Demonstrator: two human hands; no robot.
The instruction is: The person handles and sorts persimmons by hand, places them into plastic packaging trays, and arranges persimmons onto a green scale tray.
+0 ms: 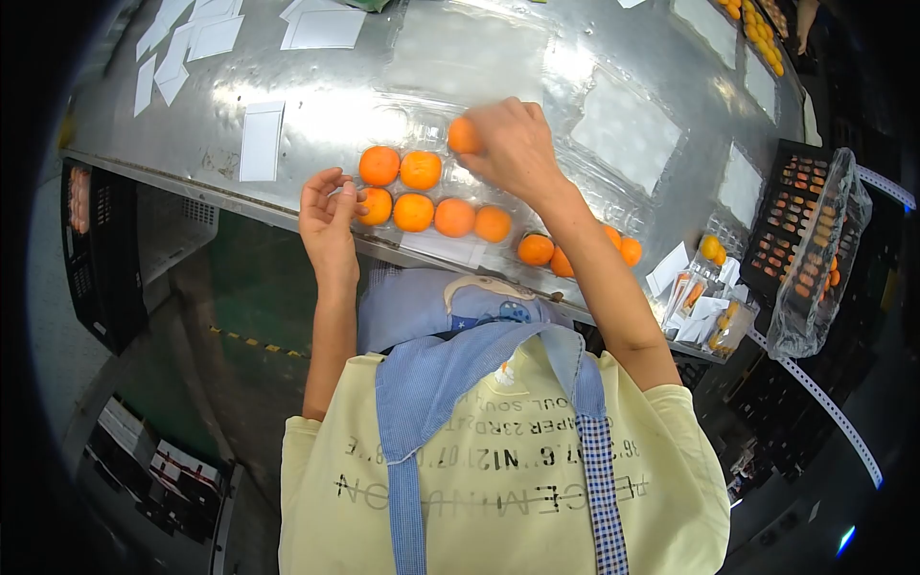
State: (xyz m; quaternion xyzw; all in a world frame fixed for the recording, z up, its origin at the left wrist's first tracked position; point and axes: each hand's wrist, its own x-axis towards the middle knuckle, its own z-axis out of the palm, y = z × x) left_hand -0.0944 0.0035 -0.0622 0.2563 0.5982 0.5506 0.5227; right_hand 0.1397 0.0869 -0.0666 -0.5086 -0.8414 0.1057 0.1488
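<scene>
A clear plastic tray (393,115) lies on the metal table, with orange fruits (414,213) set in two rows in its near part. My left hand (331,213) is at the left end of the rows, its fingers curled against the leftmost near fruit (376,206). Over the far side of the tray, my right hand (513,144) has its blurred fingertips around an orange fruit (464,136). More orange fruits (536,249) sit to the right, partly behind my right forearm.
White paper cards (261,142) lie on the metal table (206,125). A container of cards and yellow fruit (714,307) stands at the right edge, beside a black crate (788,211) with plastic film. Another black crate (105,268) is below left. A person's arm (807,21) shows far right.
</scene>
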